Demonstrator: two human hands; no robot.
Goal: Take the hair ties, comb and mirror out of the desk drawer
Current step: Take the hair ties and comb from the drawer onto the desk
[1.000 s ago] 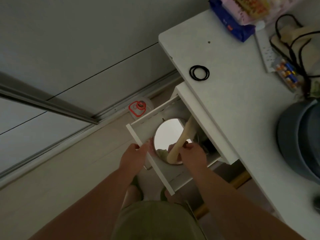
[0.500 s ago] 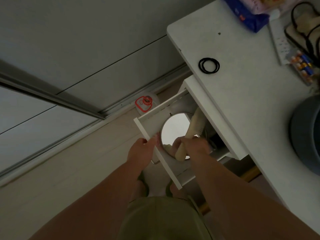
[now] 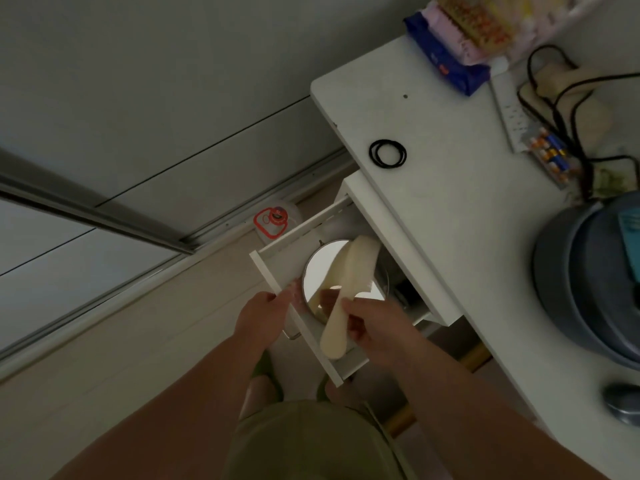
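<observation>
The white desk drawer (image 3: 277, 271) stands pulled out under the desk. Inside it lies a round mirror (image 3: 320, 268). My right hand (image 3: 372, 329) grips the handle of a cream comb (image 3: 349, 282), which is lifted over the mirror with its head pointing toward the desk. My left hand (image 3: 263, 315) holds the drawer's front panel. Black hair ties (image 3: 388, 156) lie in a small bunch on the white desk top (image 3: 450, 202), near its left edge.
On the desk are a blue packet (image 3: 446, 64), a power strip with black cables (image 3: 512, 112), batteries (image 3: 550, 157), a large blue-grey water jug (image 3: 588, 278) and a mouse (image 3: 623, 403). A white and red container (image 3: 275, 221) sits on the floor beside the drawer.
My right hand has drawn the comb out from under the desk edge, so its whole head now shows above the mirror. The left hand stays on the drawer front.
</observation>
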